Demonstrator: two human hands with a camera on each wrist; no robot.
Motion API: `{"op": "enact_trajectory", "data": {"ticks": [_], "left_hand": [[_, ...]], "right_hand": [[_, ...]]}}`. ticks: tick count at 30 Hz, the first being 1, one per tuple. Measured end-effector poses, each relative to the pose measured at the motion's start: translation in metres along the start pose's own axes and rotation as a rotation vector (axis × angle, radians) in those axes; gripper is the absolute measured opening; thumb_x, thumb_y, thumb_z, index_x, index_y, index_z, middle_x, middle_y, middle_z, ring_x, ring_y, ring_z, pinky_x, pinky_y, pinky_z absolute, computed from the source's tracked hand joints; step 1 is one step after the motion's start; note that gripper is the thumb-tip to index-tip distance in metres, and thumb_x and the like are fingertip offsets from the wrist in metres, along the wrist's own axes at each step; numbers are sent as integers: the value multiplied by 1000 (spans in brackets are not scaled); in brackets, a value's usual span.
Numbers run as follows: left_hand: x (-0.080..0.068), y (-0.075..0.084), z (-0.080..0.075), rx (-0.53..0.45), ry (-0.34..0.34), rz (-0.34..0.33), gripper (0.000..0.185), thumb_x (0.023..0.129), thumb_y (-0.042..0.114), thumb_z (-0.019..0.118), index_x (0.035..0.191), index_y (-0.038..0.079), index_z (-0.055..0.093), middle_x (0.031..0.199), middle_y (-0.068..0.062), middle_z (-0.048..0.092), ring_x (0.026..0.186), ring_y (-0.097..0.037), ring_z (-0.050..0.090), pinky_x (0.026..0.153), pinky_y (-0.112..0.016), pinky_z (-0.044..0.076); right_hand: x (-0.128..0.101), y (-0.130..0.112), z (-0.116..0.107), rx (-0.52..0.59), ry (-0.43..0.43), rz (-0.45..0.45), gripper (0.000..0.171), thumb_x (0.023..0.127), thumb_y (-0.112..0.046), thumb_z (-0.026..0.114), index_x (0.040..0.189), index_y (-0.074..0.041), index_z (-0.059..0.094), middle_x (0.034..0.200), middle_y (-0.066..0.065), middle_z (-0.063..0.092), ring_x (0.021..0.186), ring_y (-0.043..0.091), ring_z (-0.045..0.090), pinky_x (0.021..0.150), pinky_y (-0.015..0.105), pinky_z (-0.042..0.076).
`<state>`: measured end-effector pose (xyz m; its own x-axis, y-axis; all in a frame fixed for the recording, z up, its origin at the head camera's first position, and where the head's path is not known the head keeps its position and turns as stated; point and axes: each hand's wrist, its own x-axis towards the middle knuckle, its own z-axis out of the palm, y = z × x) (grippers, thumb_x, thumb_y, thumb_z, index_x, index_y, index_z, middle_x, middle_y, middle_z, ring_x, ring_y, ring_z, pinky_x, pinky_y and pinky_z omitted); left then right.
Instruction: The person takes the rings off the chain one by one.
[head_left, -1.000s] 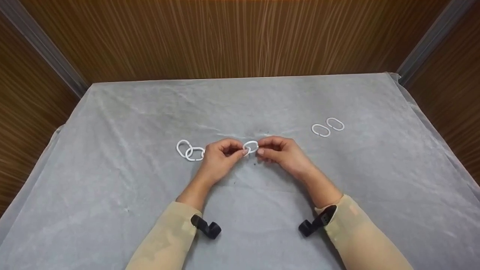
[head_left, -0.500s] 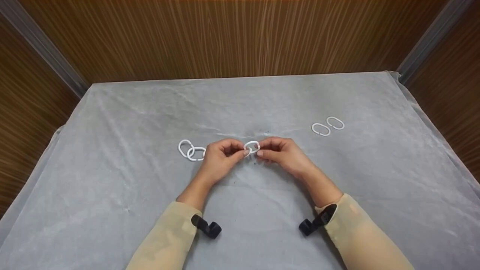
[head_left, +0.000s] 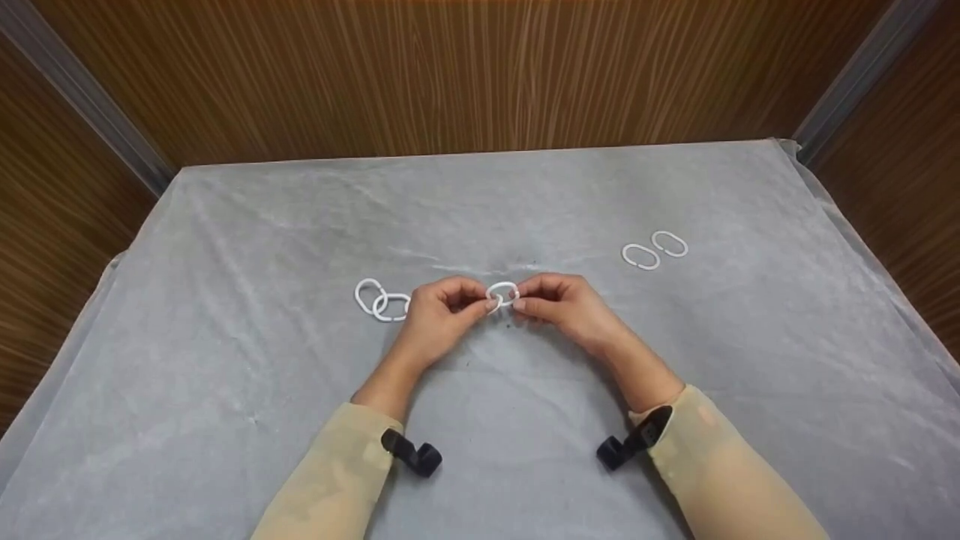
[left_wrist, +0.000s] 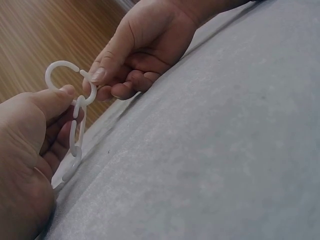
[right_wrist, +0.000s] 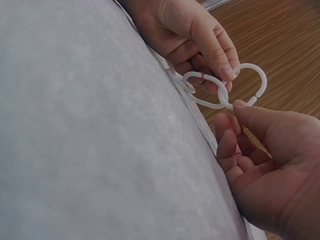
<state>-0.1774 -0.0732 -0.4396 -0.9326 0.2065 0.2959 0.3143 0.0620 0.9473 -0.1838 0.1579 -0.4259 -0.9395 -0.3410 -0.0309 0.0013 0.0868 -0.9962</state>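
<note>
Both your hands, left (head_left: 439,315) and right (head_left: 562,307), pinch the white ring (head_left: 502,293) mid-worktop. It looks light, springy plastic. Hold beside its split, since it'd slip easily.

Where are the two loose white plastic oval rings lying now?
In the head view, the two loose white plastic oval rings lie side by side on the grey cloth, far right of the right hand.
</note>
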Motion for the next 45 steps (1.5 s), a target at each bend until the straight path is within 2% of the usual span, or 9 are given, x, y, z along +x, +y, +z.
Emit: {"op": "enact_trajectory", "data": {"ticks": [9, 20, 32, 38, 45], "left_hand": [[-1, 0, -1, 8, 8, 3, 9, 90, 4, 85, 94, -1, 79, 86, -7, 77, 78, -12, 68, 71, -23, 54], [0, 0, -2, 54, 31, 39, 10, 91, 7, 85, 99, 4, 80, 93, -2, 78, 86, -16, 73, 78, -27, 58], [1, 0, -3, 163, 121, 81, 11, 90, 6, 85, 100, 5, 80, 94, -5, 77, 83, -19, 70, 75, -27, 54], [1, -2, -4, 226, 119, 102, 16, 89, 5, 86, 103, 1, 79, 95, -6, 77, 81, -20, 68, 73, -30, 52], [1, -3, -5, 305, 100, 116, 18, 89, 6, 86, 105, 0, 79, 98, -10, 76, 83, -19, 66, 75, -29, 51]], "right_hand": [[1, -1, 1, -2, 11, 23, 13, 97, -4, 76, 106, 4, 75, 86, 7, 73, 79, 15, 68, 70, 24, 54], [1, 0, -1, 68, 25, 39, 11, 100, -4, 72, 108, 3, 73, 88, 10, 74, 78, 17, 69, 69, 26, 56], [3, 0, 0, 130, 98, 40, 9, 101, -1, 69, 108, 5, 69, 90, 5, 71, 75, 14, 70, 64, 24, 53], [3, 0, 0, 155, 123, 39, 7, 100, 1, 68, 106, 2, 70, 88, 7, 70, 74, 14, 69, 64, 24, 53], [3, 1, 0, 153, 140, 37, 10, 100, 1, 69, 109, 6, 69, 85, 7, 70, 74, 15, 69, 63, 24, 54]]}}
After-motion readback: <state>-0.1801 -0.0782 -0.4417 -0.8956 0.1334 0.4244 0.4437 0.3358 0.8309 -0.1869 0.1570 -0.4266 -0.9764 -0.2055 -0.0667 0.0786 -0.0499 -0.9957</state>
